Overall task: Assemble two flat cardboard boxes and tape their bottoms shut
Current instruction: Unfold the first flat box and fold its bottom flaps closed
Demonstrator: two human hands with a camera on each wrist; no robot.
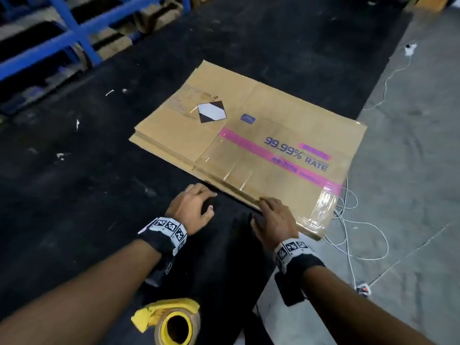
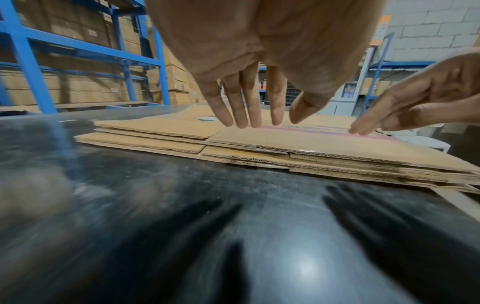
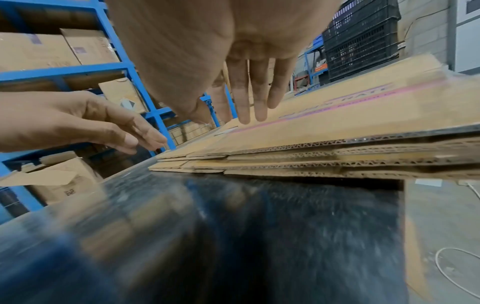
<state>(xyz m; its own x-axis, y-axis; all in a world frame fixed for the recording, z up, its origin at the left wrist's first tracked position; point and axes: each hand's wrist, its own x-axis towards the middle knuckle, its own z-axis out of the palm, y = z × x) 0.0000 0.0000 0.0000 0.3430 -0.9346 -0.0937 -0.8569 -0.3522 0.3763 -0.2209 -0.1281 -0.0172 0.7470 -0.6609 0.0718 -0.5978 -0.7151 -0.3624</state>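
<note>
- Flattened cardboard boxes (image 1: 251,135), corrugated, lay stacked on a black mat (image 1: 99,170).
- Left hand (image 1: 191,207) hovered wide beside their near edge; right hand (image 1: 273,220), fingers straight, touched it.
- Yellow tape roll (image 1: 174,324) sat nearer; white cables (image 1: 358,220) trailed beyond the boxes' right end.

Flattened cardboard boxes (image 1: 249,135) stacked on the dark mat

We are seeing them lying flat, one atop the other, at 12 o'clock, the top one bearing a pink stripe; a yellow-cored tape roll (image 1: 171,324) is sitting at 6 o'clock.
</note>
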